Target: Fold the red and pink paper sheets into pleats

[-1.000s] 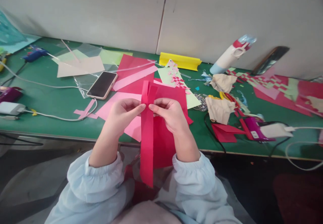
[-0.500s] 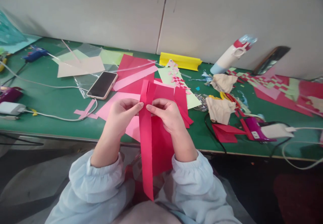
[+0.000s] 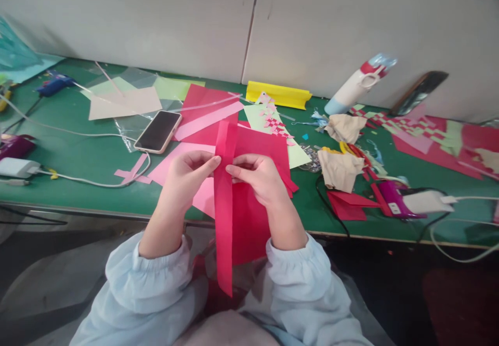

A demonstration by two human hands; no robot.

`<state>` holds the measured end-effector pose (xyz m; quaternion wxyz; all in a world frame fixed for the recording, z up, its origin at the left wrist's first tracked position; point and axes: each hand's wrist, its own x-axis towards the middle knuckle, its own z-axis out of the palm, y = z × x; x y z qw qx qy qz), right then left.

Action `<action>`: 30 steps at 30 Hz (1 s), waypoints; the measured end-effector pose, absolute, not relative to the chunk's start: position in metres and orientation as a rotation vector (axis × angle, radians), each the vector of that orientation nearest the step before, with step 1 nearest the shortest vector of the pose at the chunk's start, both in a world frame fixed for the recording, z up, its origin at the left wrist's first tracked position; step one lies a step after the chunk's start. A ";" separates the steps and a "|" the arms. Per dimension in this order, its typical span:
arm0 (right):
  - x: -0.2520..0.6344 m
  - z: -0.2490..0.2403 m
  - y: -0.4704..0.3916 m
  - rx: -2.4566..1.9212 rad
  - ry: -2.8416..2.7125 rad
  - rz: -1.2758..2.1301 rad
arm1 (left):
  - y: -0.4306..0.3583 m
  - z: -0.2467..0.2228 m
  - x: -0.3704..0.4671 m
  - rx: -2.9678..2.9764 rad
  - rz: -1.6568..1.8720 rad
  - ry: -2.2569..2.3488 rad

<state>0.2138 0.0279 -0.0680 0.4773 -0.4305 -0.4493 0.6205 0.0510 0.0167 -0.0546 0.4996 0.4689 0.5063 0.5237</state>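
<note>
A sheet of red paper hangs upright in front of me over the table's front edge. Along its left side runs a long red strip; whether it is folded over or partly torn off, I cannot tell. My left hand pinches the strip's left edge between thumb and fingers. From the other side, my right hand pinches the paper, its thumb against the strip's right edge. Both thumbs sit close together near the upper part of the strip. Fingers behind the paper are partly hidden.
A phone on a white cable lies left of my hands, with pink paper beneath them. To the right are crumpled beige paper, a purple power strip and a white bottle. A glue gun rests far left.
The strip's lower end has risen and shifted slightly left. The gap at the top between the strip and the sheet no longer shows. Both hands keep their pinch in nearly the same place.
</note>
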 end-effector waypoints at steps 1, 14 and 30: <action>0.214 -0.068 0.028 -1.052 -1.081 1.515 | 0.016 -0.054 0.050 1.171 1.251 1.236; 0.212 -0.078 0.031 -1.009 -1.108 1.379 | 0.014 -0.051 0.051 1.265 1.142 1.332; 0.210 -0.076 0.029 -0.963 -1.126 1.297 | 0.018 -0.058 0.056 0.991 1.245 1.176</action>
